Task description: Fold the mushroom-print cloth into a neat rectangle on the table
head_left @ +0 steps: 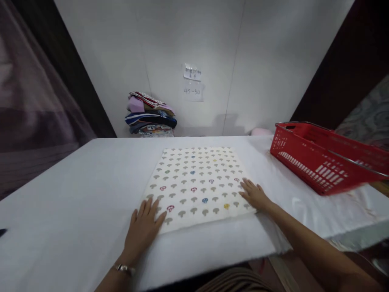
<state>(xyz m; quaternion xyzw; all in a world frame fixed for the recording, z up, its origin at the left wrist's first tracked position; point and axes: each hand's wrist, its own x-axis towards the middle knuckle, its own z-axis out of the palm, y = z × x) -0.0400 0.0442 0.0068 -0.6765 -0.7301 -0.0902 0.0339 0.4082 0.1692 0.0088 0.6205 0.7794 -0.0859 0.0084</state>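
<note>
A cream cloth [197, 178] printed with small mushrooms, mostly grey with a few red, blue and yellow ones, lies flat as a rough square in front of me. My left hand [145, 222] rests at its near left corner, fingers spread, the fingertips on the fabric. At the right edge, my right hand [254, 195] lies palm down on the cloth with its fingers apart. Neither hand grips anything. A bracelet circles my left wrist.
The cloth lies on a white-covered table [75, 194]. A red plastic basket [313, 158] with metal handles stands at the right. Folded fabrics [151, 115] are stacked by the far wall, left of two paper notes [193, 83]. A pink item [261, 132] shows behind the far edge.
</note>
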